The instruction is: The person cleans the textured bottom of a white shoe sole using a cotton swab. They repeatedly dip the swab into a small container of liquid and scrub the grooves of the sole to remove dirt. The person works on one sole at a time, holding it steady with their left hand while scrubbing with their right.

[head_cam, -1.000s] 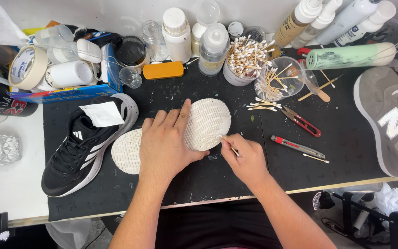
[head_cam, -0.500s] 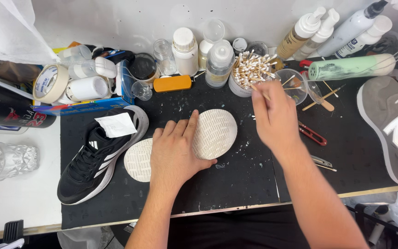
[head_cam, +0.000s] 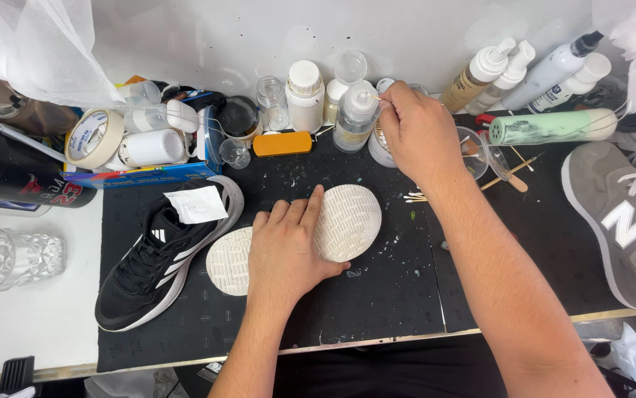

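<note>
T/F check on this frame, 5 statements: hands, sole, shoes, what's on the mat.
1. The left hand lies flat on the white shoe sole. True.
2. The right hand rests on the grey sneaker. False: it is up at the back of the black mat, over the containers, pinching a thin stick; the grey sneaker lies untouched at the right edge.
3. The black sneaker has a white piece of paper on it. True.
4. The white sole lies with its tread side facing down. False: the grooved tread faces up.
5. The roll of tape sits to the right of the orange block. False: it is well to the left, at the mat's far left corner.
</note>
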